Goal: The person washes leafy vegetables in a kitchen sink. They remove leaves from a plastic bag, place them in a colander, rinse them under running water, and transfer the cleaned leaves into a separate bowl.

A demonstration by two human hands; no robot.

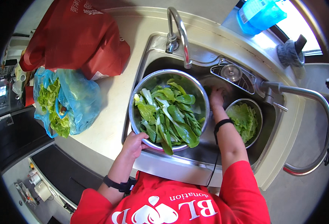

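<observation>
My left hand (135,144) grips the near-left rim of a large stainless steel bowl (200,105), thumb over the edge. Leafy greens (164,112) with pale stalks, resembling bok choy, fill that bowl, and a few leaves hang over its near rim. The bowl is above the left part of a stainless steel sink (209,137). To its right, my right hand (216,98) reaches down into the sink, its fingers blurred and partly hidden. Whether those fingers hold anything does not show. A smaller metal bowl (261,117) of lettuce leaves (243,120) sits in the sink beside my right forearm.
A chrome faucet (181,33) arches over the bowl's far side. A wire corner rack (244,84) and a second curved tap (318,103) stand right. On the left counter are a red bag (77,39) and a blue plastic bag (83,106) with lettuce. A blue bottle (261,16) is far right.
</observation>
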